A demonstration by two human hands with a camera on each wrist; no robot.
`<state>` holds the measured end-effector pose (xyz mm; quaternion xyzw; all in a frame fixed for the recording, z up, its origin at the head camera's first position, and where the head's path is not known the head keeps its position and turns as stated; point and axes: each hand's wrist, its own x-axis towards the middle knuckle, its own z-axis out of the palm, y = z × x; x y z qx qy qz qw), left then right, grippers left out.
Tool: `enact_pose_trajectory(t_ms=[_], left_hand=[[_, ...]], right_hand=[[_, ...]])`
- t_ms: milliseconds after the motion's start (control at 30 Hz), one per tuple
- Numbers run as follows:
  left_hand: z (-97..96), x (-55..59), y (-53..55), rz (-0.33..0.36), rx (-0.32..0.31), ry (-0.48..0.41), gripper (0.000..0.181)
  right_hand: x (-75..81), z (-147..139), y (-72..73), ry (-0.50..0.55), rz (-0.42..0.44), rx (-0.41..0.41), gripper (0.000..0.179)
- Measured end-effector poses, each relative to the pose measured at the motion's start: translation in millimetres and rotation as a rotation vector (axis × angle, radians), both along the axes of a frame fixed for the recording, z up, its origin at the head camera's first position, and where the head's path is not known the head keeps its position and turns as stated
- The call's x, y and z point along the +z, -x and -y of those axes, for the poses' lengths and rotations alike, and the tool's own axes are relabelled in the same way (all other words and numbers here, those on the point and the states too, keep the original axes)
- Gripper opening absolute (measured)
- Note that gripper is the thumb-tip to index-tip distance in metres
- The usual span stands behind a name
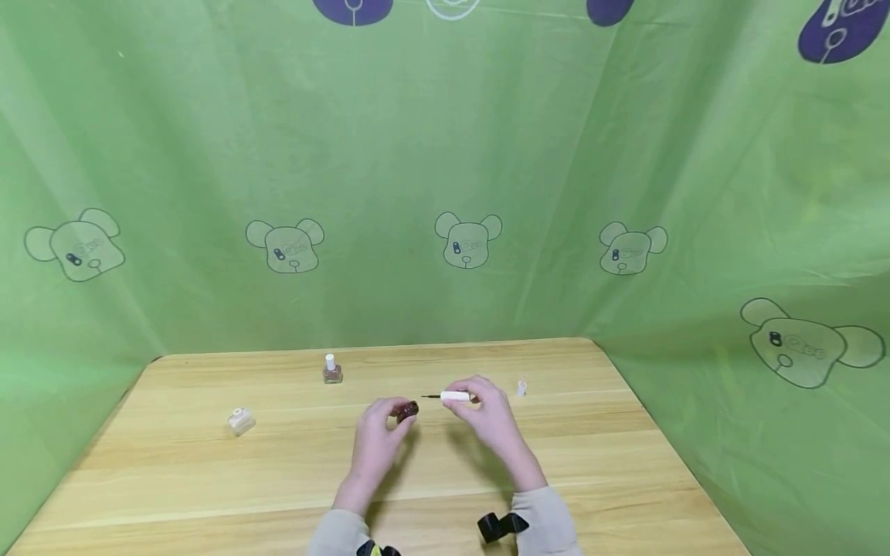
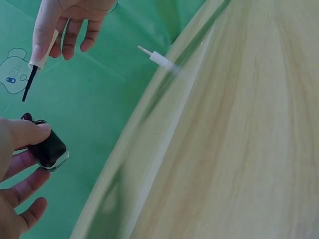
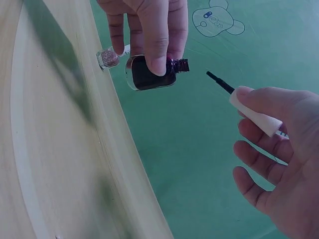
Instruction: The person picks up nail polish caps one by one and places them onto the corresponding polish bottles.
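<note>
My left hand (image 1: pixel 375 444) pinches a small glass nail polish bottle (image 3: pixel 144 75) filled with dark polish between thumb and fingers. The bottle lies tilted on its side, its threaded neck (image 3: pixel 182 65) uncapped and turned toward my right hand (image 1: pixel 492 417). That hand pinches a white nail polish cap (image 3: pixel 255 115) with thumb and fingers. From the cap a dark brush (image 3: pixel 219 81) points at the bottle neck, with a small gap between tip and opening. Both hands are raised over the wooden table (image 1: pixel 591 479).
At the back left of the table a capped nail polish bottle (image 1: pixel 332 374) stands upright. Further left is a clear bottle (image 1: pixel 241 422) without a cap. A second white cap with a brush (image 1: pixel 521 388) sits to the right of my right hand. Green cloth (image 1: pixel 445 154) surrounds the table.
</note>
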<state>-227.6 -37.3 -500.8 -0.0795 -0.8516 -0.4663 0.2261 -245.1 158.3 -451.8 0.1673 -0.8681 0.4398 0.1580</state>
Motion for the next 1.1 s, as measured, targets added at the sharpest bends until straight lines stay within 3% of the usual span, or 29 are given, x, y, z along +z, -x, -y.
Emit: enact_pose_trajectory(t_ms=[433,833,1100], left_hand=[[-3.9,2.4,-3.6,0.006,-0.001,0.045,0.026],[-5.9,2.8,-4.2,-0.082,0.003,0.108,0.024],[-7.8,0.3,-4.2,-0.134,0.002,0.136,0.027]], right_hand=[[3.0,4.6,-3.7,-0.102,0.017,0.029,0.017],[3.8,6.1,-5.5,-0.126,-0.004,0.040,0.017],[3.2,7.8,-5.6,-0.130,0.027,0.049,0.016]])
